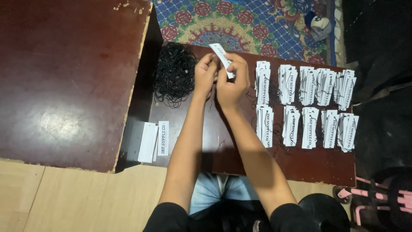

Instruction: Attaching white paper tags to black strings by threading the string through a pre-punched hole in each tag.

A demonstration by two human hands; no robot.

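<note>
My right hand (234, 81) pinches a narrow white paper tag (221, 57) that sticks up and away from me over a low dark wooden board (214, 141). My left hand (205, 75) meets it at the tag's lower end, fingers closed around a thin black string that hangs below the hands. A tangled heap of black string loops (174, 77) lies just left of my left hand. To the right of my hands, two rows of white tags with black strings (304, 105) lie fanned in several stacks.
A small stack of plain white tags (152, 139) lies at the board's near left edge. A big reddish-brown table (64, 77) stands to the left. A patterned rug (244, 21) lies beyond; a black stool (324, 212) and pink-strapped item (377, 199) sit lower right.
</note>
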